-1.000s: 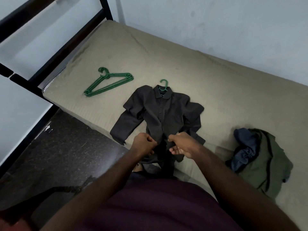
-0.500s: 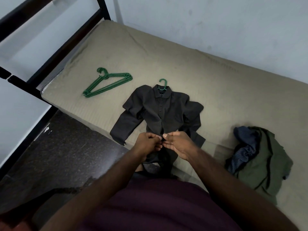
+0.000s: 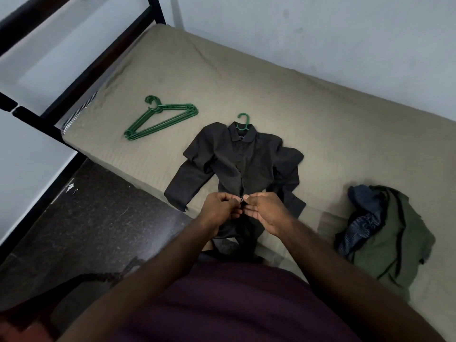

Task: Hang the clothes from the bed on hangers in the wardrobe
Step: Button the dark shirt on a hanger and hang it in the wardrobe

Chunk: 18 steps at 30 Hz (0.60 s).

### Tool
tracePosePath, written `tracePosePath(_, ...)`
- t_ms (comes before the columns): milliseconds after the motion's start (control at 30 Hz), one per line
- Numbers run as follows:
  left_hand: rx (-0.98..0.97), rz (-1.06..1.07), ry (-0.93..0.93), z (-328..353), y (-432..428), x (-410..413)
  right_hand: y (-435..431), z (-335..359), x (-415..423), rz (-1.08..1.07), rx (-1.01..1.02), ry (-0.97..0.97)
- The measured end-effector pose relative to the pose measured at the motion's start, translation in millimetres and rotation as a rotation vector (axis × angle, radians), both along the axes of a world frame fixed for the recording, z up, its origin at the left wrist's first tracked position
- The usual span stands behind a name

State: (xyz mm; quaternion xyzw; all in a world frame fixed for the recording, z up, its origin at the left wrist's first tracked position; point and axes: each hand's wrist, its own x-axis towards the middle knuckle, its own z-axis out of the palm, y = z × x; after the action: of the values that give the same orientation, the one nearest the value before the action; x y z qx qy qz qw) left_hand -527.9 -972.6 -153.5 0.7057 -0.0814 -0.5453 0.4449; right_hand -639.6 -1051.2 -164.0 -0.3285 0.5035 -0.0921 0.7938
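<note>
Head view: curled fingers of the left hand [image 3: 218,209] and the right hand [image 3: 267,211] pinch the front edges of the dark grey long-sleeved shirt [image 3: 234,164], which lies flat on the beige mattress [image 3: 308,114], with the hook of a green plastic hanger [image 3: 243,119] at its collar. Left of it lie spare green hangers [image 3: 160,117], right of it crumpled navy and olive clothes [image 3: 387,225].

Dark speckled floor [image 3: 98,230] lower left, small white scuff [image 3: 70,187] on it; pale marked wall [image 3: 320,33] at top.

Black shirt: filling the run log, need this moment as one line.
step: buttoning | black shirt: on green hanger, on bed | left hand, right hand: pinch shirt front | spare hangers: on bed
</note>
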Motion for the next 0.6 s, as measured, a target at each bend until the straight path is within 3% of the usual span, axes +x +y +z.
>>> tracePosePath(267, 0.013, -0.098, -0.22, -5, -1, 4, -3, 1, 0, 0.075, -0.065, 0.06)
tracePosePath(600, 0.054, -0.104, -0.123, -16, -1, 14, -12, 18, -3, 0.403, -0.181, 0.215)
